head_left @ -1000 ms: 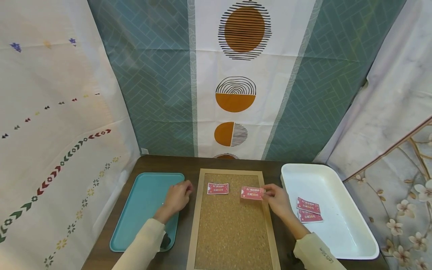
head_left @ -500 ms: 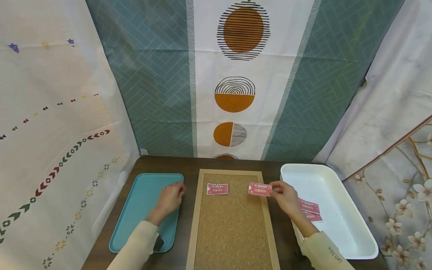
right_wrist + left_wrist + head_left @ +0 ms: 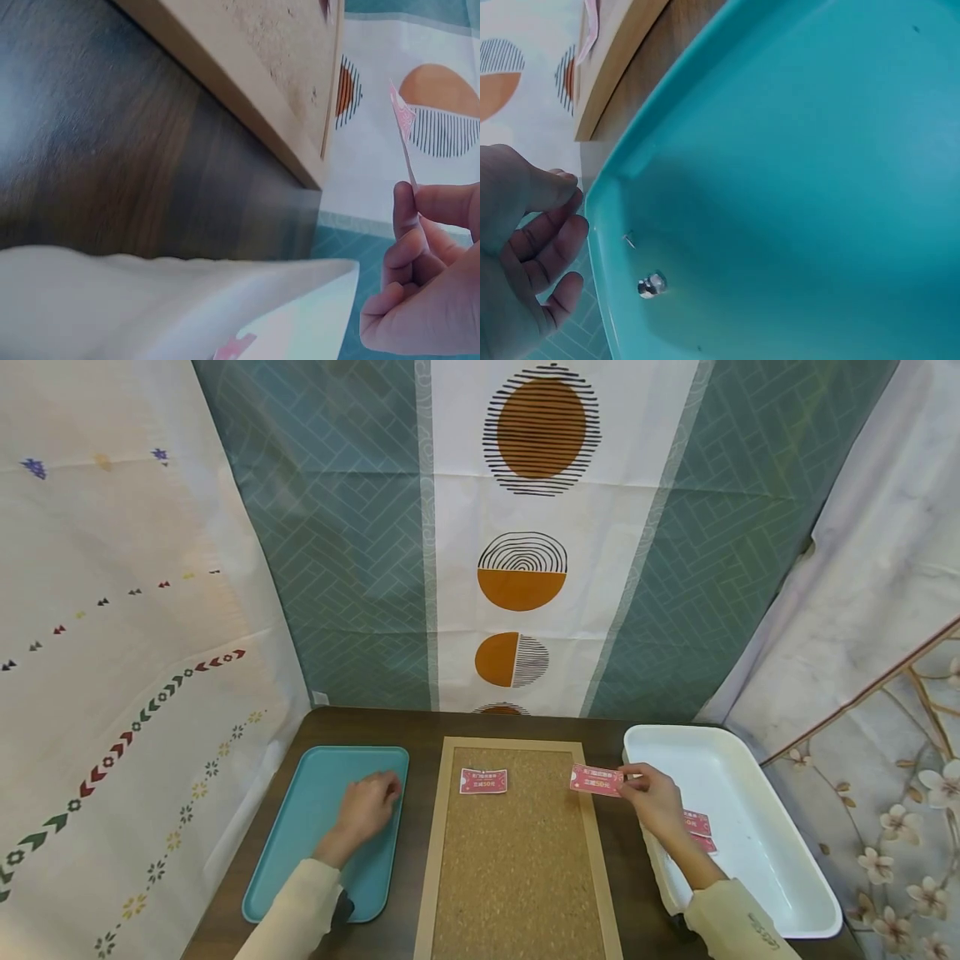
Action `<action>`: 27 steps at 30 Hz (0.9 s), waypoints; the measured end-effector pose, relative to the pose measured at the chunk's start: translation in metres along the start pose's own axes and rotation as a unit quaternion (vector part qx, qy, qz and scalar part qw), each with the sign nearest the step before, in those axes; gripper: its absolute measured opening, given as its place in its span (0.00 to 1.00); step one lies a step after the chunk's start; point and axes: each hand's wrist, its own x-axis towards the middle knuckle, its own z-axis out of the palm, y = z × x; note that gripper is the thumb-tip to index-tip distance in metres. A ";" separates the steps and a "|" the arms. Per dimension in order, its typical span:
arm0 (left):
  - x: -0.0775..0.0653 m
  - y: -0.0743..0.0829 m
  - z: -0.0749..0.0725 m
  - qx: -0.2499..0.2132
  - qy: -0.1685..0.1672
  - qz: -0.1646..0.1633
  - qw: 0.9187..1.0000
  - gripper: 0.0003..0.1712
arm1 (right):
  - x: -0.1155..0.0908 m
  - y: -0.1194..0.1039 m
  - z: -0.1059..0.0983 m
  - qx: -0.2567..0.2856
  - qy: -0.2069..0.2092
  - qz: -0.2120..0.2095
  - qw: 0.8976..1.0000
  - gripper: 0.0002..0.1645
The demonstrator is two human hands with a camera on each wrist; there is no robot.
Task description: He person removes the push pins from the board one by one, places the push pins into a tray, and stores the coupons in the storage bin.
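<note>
My right hand [image 3: 654,800] pinches a red-and-white paper coupon [image 3: 596,780] by its right end, between thumb and fingertip. In the right wrist view the coupon [image 3: 403,120] appears nearly edge-on. It hangs over the right frame of a corkboard [image 3: 525,877]. Another red coupon [image 3: 483,782] sits at the board's upper left. My left hand [image 3: 366,814] hovers above a teal tray [image 3: 322,768], its fingers loosely curled and nothing visible in them. Within that tray, the left wrist view shows a small metal tack [image 3: 629,240] and a shiny metal piece [image 3: 652,285].
At the right stands a deep white tray [image 3: 757,827] with more red coupons [image 3: 697,825], partly hidden by my right forearm. Both trays and the board rest on a dark wooden table [image 3: 423,752]. Fabric curtains [image 3: 360,568] enclose the back and sides.
My right hand has moved right with the coupon, from over the cork to over the board's right frame. My left hand has moved left and slightly down, further over the teal tray.
</note>
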 end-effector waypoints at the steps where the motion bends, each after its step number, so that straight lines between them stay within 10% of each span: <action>1: -0.001 0.000 0.000 0.000 -0.006 -0.003 1.000 0.04 | 0.000 0.001 -0.001 0.000 0.001 0.001 1.000 0.19; 27: -0.009 -0.007 -0.005 0.018 -0.063 -0.018 0.998 0.05 | -0.008 0.033 -0.035 -0.013 -0.027 0.087 0.996 0.25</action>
